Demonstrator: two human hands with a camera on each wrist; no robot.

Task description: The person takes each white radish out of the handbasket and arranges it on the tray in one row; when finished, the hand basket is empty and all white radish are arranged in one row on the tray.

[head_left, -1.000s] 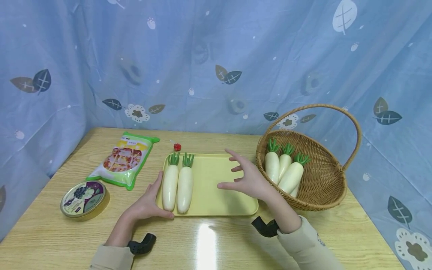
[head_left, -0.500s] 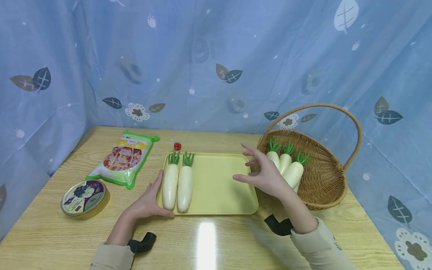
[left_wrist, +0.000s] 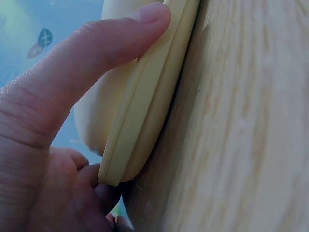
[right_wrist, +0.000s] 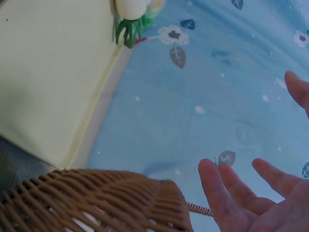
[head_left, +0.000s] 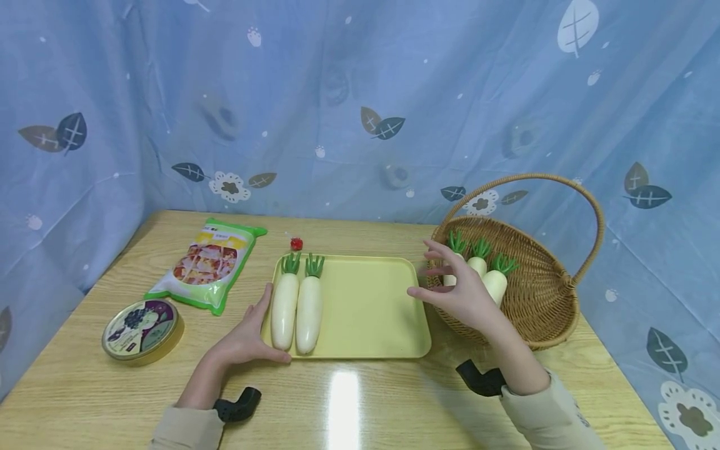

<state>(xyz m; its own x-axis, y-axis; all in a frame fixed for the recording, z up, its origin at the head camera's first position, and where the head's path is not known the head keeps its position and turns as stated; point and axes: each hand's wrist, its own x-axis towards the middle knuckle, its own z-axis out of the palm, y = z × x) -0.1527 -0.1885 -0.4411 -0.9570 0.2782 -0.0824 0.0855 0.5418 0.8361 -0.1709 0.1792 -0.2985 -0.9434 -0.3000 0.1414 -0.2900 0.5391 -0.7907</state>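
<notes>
A yellow tray (head_left: 371, 306) lies on the table with two white radishes (head_left: 285, 312) side by side at its left end, green tops away from me. My left hand (head_left: 242, 340) grips the tray's near left corner; in the left wrist view the thumb (left_wrist: 91, 53) lies on the rim and the other fingers are partly hidden. Over the left rim of a wicker basket (head_left: 537, 306) hovers my right hand (head_left: 464, 290), fingers spread and holding nothing. Several more white radishes (head_left: 496, 286) lean inside that basket, partly covered by the hand.
At the left lie a green-edged food bag (head_left: 205, 265) and a round tin (head_left: 140, 330). A small red object (head_left: 296, 244) sits behind the tray. The basket's tall handle (head_left: 597, 219) arches up at the right. A blue curtain (head_left: 337, 112) closes off the back.
My right hand has moved right, from above the tray to the basket's left rim, with fingers still apart. The left hand, tray and radishes have stayed in place.
</notes>
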